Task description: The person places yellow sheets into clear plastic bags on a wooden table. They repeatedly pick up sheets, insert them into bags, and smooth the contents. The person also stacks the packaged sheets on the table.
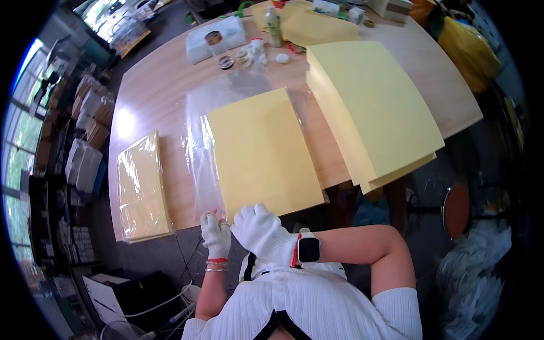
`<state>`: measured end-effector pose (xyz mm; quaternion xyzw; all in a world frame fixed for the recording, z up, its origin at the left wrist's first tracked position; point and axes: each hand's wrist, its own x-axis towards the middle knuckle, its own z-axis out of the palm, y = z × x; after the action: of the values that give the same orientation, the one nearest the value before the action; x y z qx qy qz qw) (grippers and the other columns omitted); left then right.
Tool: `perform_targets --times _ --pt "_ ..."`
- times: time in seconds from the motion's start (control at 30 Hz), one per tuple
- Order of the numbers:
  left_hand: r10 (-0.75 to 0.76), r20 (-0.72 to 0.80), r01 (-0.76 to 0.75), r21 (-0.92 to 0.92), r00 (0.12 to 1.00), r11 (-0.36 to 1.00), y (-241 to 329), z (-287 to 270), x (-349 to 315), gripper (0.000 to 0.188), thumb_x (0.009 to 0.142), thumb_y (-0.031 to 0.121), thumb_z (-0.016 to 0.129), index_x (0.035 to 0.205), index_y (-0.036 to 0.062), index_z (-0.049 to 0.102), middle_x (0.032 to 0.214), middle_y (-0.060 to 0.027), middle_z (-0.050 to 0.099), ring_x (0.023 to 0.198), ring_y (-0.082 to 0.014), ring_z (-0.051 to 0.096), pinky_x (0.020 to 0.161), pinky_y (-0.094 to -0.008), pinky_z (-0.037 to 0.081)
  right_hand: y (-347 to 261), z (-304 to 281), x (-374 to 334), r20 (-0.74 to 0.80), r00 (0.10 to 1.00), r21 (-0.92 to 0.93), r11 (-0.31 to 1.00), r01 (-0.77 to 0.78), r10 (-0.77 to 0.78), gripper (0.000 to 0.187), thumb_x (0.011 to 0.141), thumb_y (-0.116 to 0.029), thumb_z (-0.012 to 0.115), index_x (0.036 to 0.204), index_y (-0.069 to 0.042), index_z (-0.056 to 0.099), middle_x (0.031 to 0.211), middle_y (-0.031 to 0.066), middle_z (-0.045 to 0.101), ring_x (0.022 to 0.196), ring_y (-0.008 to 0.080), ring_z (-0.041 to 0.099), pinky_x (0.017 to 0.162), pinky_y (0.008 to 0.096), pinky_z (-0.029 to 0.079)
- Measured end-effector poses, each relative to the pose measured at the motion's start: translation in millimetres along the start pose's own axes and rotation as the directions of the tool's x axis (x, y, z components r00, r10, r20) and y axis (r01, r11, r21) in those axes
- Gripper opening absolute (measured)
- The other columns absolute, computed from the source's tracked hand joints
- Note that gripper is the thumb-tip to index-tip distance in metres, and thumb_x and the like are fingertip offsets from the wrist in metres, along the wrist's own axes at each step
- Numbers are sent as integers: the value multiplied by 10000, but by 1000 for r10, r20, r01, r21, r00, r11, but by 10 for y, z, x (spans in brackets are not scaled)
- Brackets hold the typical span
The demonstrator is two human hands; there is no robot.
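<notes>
A yellow paper sheet or thin stack (266, 153) lies at the table's front edge, over clear plastic bags (198, 153) that show along its left and far sides. My left hand (216, 237), in a white knit glove with bare fingertips showing, pinches at the plastic by the sheet's near left corner. Close beside it, my right hand (260, 233), also gloved, is bent with its fingers closed at the sheet's near edge. What the right fingers hold is hidden. To the left lies a plastic-wrapped yellow pack (143, 190).
A tall stack of yellow paper (377, 107) stands on the right, slightly overhanging the table edge. Farther back are a spray bottle (273, 27), white gloves (253, 53), tape rolls (213, 38) and a white plastic-wrapped pack (232, 31). A round stool (455, 211) stands at the right.
</notes>
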<state>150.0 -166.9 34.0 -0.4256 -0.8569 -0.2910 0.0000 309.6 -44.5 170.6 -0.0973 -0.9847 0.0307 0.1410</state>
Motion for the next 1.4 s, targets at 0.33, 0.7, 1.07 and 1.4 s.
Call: perform_targets --times 0.33,0.7,1.07,1.4 --pt "648 308 -556 -339 697 759 1827 -1122 312 675 579 570 725 1004 57 621 1160 -132 538 1167 -402 430 989 -614 229 -124 561 -174 27 994 374 921 -109 106 121 774 -231 574 778 -112 594 797 48 567 844 259 546 663 389 448" --pt "671 252 -604 -298 697 739 1958 -818 121 599 484 339 769 1011 94 622 1151 -43 556 1149 -311 463 952 -598 255 -8 347 -215 208 978 124 991 -59 32 118 763 -211 570 771 -96 594 769 80 572 794 278 562 632 406 457" --pt "654 252 -587 -295 713 754 1937 -786 23 607 496 353 769 1037 117 625 1143 -45 563 1131 -299 483 929 -540 308 -45 284 -320 233 972 95 994 -48 25 115 753 -191 566 764 -80 595 742 113 576 744 297 579 601 423 465" --pt "549 140 -439 -455 824 775 1484 -539 33 523 612 269 730 1054 25 592 1149 -171 545 1091 -373 496 929 -498 372 308 378 -311 443 896 271 957 -99 -33 113 743 -173 562 757 -65 596 716 142 580 698 315 594 573 438 473"
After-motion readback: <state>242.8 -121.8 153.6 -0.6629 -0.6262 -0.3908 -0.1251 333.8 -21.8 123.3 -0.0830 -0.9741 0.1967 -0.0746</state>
